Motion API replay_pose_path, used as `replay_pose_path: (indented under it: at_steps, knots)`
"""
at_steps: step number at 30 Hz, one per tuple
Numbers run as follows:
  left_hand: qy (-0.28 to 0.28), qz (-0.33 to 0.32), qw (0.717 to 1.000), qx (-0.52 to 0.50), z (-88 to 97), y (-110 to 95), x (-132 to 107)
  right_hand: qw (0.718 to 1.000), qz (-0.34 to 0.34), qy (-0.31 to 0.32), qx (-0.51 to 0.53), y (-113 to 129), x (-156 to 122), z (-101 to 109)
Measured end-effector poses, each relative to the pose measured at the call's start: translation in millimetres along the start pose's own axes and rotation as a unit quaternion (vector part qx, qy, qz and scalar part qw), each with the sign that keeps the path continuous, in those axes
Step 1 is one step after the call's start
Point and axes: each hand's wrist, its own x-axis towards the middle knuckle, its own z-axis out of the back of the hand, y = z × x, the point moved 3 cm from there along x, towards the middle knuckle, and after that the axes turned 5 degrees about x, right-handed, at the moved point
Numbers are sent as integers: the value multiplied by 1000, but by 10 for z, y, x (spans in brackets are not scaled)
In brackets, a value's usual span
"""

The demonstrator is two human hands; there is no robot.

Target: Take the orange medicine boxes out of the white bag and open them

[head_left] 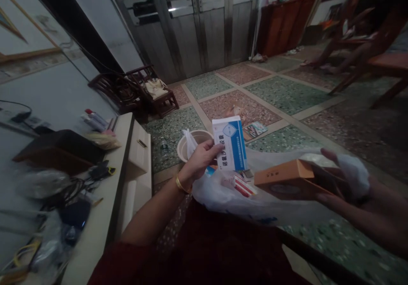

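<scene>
My left hand [200, 161], with a gold bangle at the wrist, pinches a blue and white medicine box [236, 145] upright between thumb and fingers. Below it a translucent white plastic bag [216, 193] lies open across my lap. Inside the bag a red and white box [242, 185] shows, partly covered. On the right, my right hand [371, 208] grips an orange-brown box [283, 176] that lies tilted over the bag. White material [353, 175], perhaps part of the bag, wraps around that hand; it is blurred.
A beige bin [182, 149] stands on the tiled floor behind my left hand. Left of me is a cabinet [123, 166] with cables and plastic bags on top. Small wooden chairs [159, 100] stand by the wall. At the far right a person [357, 34] sits among chairs.
</scene>
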Motion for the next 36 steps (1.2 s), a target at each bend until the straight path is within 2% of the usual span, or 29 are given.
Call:
replay_pose_path:
  at_steps: [3, 6, 8, 10, 13, 16, 18, 20, 22, 27, 30, 33, 36]
  knots:
    - [9, -43, 999, 10, -1, -3, 17, 999, 43, 3, -7, 88, 52, 19]
    - [15, -146, 987, 65, -1, -24, 1, 994, 103, -7, -40, 213, 74, 45]
    - [8, -230, 962, 145, 15, -48, -49, 992, 113, -8, -59, 250, 62, 53]
    - [-3, -330, 915, 233, 35, -87, -132, 992, 113, -9, -62, 254, 38, 61]
    - [-24, -464, 815, 345, 46, -141, -270, 988, 138, 10, -62, 261, 6, 48]
    - [-32, -523, 742, 417, -7, -151, -329, 984, 156, 73, -50, 288, -12, -21]
    - [-17, -537, 722, 435, -89, -130, -321, 979, 158, 125, -38, 321, -17, -90]
    - [11, -543, 720, 432, -190, -87, -295, 973, 160, 165, -23, 363, -9, -148]
    - [37, -534, 737, 411, -275, -31, -262, 968, 165, 191, -5, 407, 16, -181]
    - [29, -437, 842, 313, -304, 120, -177, 957, 223, 169, 74, 522, 72, -157]
    - [20, -385, 882, 269, -287, 172, -162, 946, 255, 170, 108, 560, 60, -173]
    - [14, -370, 893, 257, -297, 172, -168, 942, 261, 175, 119, 557, 44, -196]
    - [8, -395, 879, 266, -305, 136, -187, 942, 251, 185, 125, 542, 38, -194]
